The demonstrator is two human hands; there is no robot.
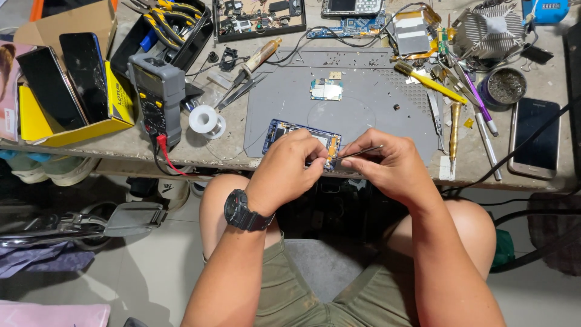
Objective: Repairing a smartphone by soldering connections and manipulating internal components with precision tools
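An opened blue phone frame point(279, 128) lies on the near edge of a grey work mat point(363, 103). My left hand point(289, 168), with a black watch on its wrist, grips the frame's near right part and covers much of it. My right hand point(387, 163) holds thin metal tweezers point(361, 152) whose tip points left into the frame, close to my left fingertips. A small loose circuit board point(326, 89) rests on the mat farther back.
A grey multimeter point(160, 97) with red lead and a solder spool point(206, 120) sit left of the mat. Screwdrivers, tweezers, a tin point(506, 86) and a phone point(535, 138) lie right. A yellow box point(72, 115) holds phones at left. The bench edge runs just under my hands.
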